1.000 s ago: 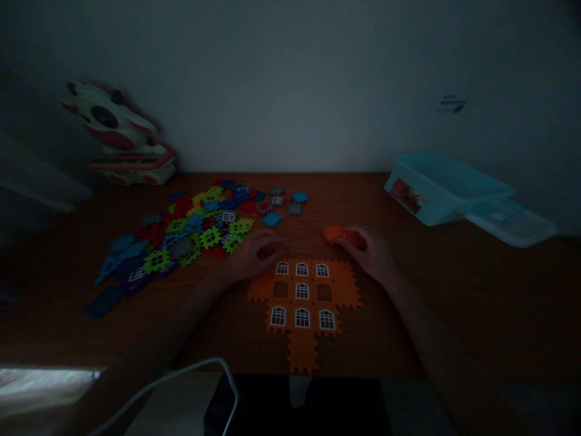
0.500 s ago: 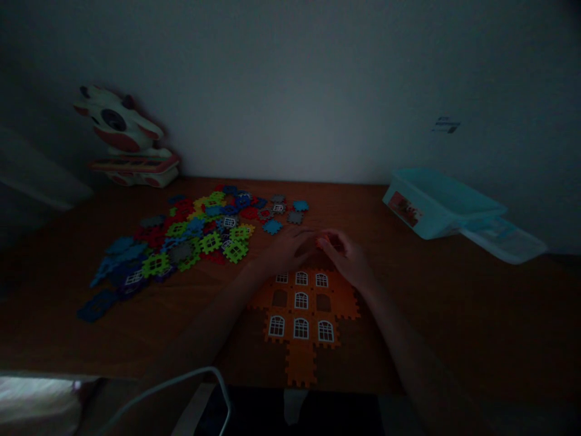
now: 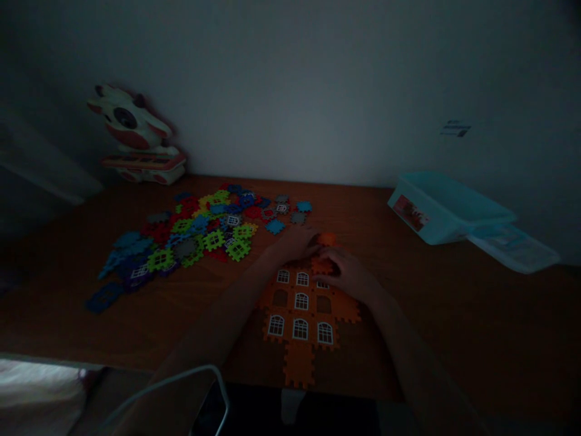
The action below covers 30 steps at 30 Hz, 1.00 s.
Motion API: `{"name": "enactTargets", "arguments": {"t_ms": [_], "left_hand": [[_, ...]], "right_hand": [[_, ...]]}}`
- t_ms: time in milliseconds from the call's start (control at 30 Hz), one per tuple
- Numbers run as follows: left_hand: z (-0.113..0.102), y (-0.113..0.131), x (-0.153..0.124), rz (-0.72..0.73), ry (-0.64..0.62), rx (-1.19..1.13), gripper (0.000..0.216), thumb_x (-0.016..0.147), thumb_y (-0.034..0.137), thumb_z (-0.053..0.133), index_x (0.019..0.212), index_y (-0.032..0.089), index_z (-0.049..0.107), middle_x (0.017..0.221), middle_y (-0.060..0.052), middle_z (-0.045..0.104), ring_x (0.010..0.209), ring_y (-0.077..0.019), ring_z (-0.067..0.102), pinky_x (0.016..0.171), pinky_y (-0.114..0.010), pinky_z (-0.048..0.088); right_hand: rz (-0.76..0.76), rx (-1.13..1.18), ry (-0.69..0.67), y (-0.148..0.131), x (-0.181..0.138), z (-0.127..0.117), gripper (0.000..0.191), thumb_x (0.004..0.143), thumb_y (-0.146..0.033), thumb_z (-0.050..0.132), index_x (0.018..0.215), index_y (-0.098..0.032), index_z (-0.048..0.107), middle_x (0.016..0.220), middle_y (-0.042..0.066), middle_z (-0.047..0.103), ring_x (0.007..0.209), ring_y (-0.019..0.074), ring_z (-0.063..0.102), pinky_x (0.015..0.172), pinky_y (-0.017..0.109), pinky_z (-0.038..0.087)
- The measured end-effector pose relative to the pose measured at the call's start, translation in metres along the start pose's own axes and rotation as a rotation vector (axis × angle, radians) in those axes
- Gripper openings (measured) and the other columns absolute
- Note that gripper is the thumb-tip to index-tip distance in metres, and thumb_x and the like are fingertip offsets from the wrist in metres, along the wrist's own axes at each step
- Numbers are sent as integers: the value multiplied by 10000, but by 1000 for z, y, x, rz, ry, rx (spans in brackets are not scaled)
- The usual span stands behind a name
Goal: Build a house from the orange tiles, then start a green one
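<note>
In front of me lies a flat panel of interlocking orange tiles [image 3: 301, 313] with toothed edges, several holding white arched window frames. At its far edge my right hand [image 3: 349, 277] curls its fingers around a small orange tile [image 3: 322, 265]. My left hand [image 3: 294, 243] is closed at that tile's left side, thumb and fingers at its edge; its exact grip is hard to see in the dim light. Another orange tile [image 3: 327, 238] shows just beyond the fingertips.
A heap of coloured interlocking tiles [image 3: 213, 240] spreads over the left of the wooden table [image 3: 436, 315]. A cow-shaped toy keyboard [image 3: 145, 160] stands at the back left. At right sits a turquoise bin [image 3: 436, 227] with a pale lid [image 3: 517, 248] beside it. A cable [image 3: 181, 374] crosses the lower left.
My right hand has come down and nearer to the panel, over its far right window. My left hand has shifted slightly to the right. The orange tiles between the hands now show more clearly.
</note>
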<state>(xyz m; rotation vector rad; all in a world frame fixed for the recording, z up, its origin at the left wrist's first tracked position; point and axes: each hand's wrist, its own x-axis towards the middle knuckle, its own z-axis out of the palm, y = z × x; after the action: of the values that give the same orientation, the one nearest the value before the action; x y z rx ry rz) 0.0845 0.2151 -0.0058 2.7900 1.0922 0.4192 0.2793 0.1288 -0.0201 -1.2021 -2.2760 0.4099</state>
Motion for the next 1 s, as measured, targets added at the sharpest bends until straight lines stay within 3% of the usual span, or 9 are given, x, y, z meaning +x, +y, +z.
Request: {"name": "enactTargets", "arguments": {"t_ms": [100,200,367,600,800,1000], "left_hand": [[-2,1,5,73,18,1,443,943,381,603,1332,170,573,1374,-130,599,1257,-278,552,1047,-415,452],[-2,1,15,172,-43,5,398,979,342,558,1360,225,570,1442,-85,562,1325,-245,502,1100,-391,409],[4,-4,31,237,-121,-1,270,989,299,545,1207,214,680,1327,-82,651,1236,-240,573,1088,-404,409],[5,-9,35,240,-52,-71,209,977,301,565,1111,196,687,1122,-75,718,1067,-210,645,995,-362,475],[-8,-27,-10,191,115,-143,325,998,381,537,1262,214,626,1295,-80,666,1249,-243,575,1085,-439,435],[-21,-47,-84,164,52,-239,435,944,461,616,1305,218,628,1283,-107,666,1190,-247,612,1040,-417,480]], "right_hand": [[-56,-35,-21,5,-2,-3,254,912,-429,671,1096,-253,666,1165,77,704,1091,239,661,972,430,530],[-76,-46,0,11,-2,-2,206,947,-387,633,1106,-271,694,1154,64,718,1106,234,656,989,446,525],[-74,-65,43,13,0,3,198,949,-410,626,1025,-273,749,1184,73,707,1108,233,659,967,439,537],[-118,-117,51,18,-2,6,197,967,-377,603,1008,-271,763,1200,80,697,1099,237,658,961,457,529],[-113,-121,28,15,-3,3,204,982,-364,581,1044,-271,751,1221,72,688,1102,227,647,971,441,518],[-64,-142,64,16,2,0,286,1025,-339,472,1090,-256,738,1149,84,718,1066,240,663,954,448,521]]}}
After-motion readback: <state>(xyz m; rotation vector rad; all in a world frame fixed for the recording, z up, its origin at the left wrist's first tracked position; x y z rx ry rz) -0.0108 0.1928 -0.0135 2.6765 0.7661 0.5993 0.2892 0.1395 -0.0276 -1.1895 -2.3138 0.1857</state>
